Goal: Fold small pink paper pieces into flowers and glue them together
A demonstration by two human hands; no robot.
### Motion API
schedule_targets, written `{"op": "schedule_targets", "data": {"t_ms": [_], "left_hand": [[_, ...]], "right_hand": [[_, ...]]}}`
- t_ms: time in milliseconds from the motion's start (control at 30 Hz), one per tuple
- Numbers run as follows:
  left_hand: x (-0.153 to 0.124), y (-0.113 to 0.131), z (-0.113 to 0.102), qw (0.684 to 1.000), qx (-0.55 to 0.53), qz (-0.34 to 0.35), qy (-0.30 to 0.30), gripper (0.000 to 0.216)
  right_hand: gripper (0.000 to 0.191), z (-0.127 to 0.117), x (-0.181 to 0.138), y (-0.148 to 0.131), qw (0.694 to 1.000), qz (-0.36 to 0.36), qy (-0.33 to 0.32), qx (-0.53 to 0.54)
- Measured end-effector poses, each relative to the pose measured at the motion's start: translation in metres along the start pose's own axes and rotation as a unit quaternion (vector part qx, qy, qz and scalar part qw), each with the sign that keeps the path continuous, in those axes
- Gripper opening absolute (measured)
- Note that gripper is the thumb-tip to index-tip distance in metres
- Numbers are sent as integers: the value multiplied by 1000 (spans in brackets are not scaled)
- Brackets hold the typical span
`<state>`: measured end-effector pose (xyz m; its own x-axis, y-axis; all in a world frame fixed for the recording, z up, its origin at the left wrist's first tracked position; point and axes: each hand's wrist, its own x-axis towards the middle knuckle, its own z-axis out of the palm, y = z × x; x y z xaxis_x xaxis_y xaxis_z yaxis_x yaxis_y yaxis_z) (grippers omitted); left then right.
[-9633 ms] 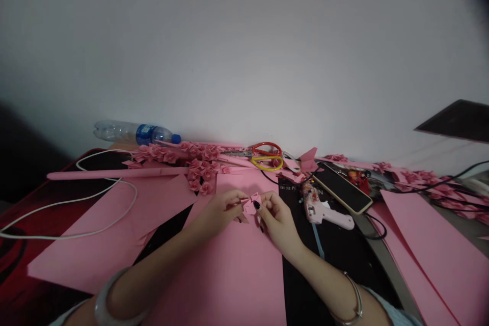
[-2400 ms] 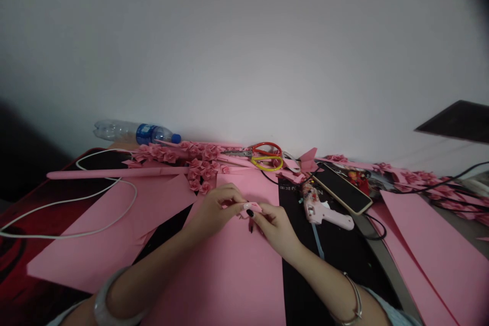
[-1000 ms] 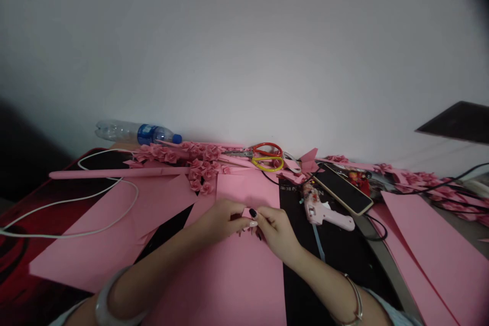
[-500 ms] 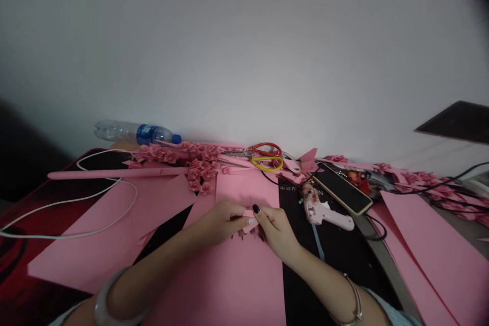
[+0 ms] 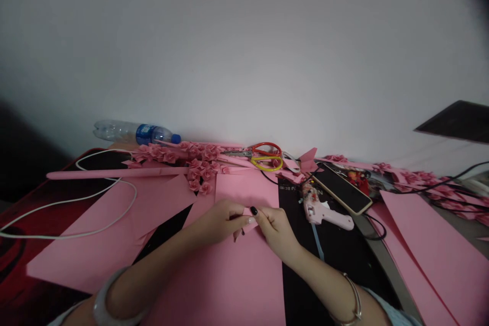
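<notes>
My left hand (image 5: 219,221) and my right hand (image 5: 275,229) meet over a large pink paper sheet (image 5: 233,275) in the middle of the table. Both are closed in a pinch on a small folded pink paper piece (image 5: 248,223), which is mostly hidden between the fingertips. The right thumb has a dark nail. A pale bangle sits on my left wrist and a thin bracelet on my right.
A cluster of small pink paper flowers (image 5: 198,163) lies behind the hands, with scissors (image 5: 265,157), a pink glue gun (image 5: 323,209), a phone (image 5: 342,187), a water bottle (image 5: 133,132), a white cable (image 5: 76,198) and a long pink paper roll (image 5: 114,174). More pink sheets (image 5: 428,239) lie at right.
The small pink piece was open like a pinwheel between the fingers; both hands have closed tighter on it and lowered slightly, so it is nearly hidden now.
</notes>
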<state>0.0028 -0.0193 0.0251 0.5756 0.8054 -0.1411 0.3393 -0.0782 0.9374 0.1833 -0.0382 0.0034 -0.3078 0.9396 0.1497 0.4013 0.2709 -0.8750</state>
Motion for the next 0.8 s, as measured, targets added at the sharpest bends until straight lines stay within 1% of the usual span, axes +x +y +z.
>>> {"op": "schedule_targets", "data": {"t_ms": [167,233,300,367,433,500,567,633,700,800], "left_hand": [[1,-7,-2,1000,7,7,-14,38],[1,-8,-2,999,20,-3,-25,41],[2,-9,-2,999,27,-20,-28,39],[3,-9,-1,999,29,-18,-9,29],[4,-9,-1,999,34,13,25,15],[6,-11,1,998,32,41,43,7],[8,-13,1,998,15,38,43,6],[9,-15,1,998,-11,23,53,11],[9,-15,0,996,-47,12,81,15],[10,-13,-2,986,-119,-7,112,16]], "right_hand": [[50,2,-1,5,997,49,35,45],[46,3,-1,7,995,58,47,68],[42,4,-1,7,993,56,59,84],[39,3,-1,6,994,48,66,77],[37,2,1,4,996,37,61,50],[34,1,2,2,998,28,49,29],[32,1,2,0,998,26,44,29],[29,2,2,-1,997,33,50,47],[24,3,2,-1,995,39,61,68],[18,6,2,2,990,47,74,111]]}}
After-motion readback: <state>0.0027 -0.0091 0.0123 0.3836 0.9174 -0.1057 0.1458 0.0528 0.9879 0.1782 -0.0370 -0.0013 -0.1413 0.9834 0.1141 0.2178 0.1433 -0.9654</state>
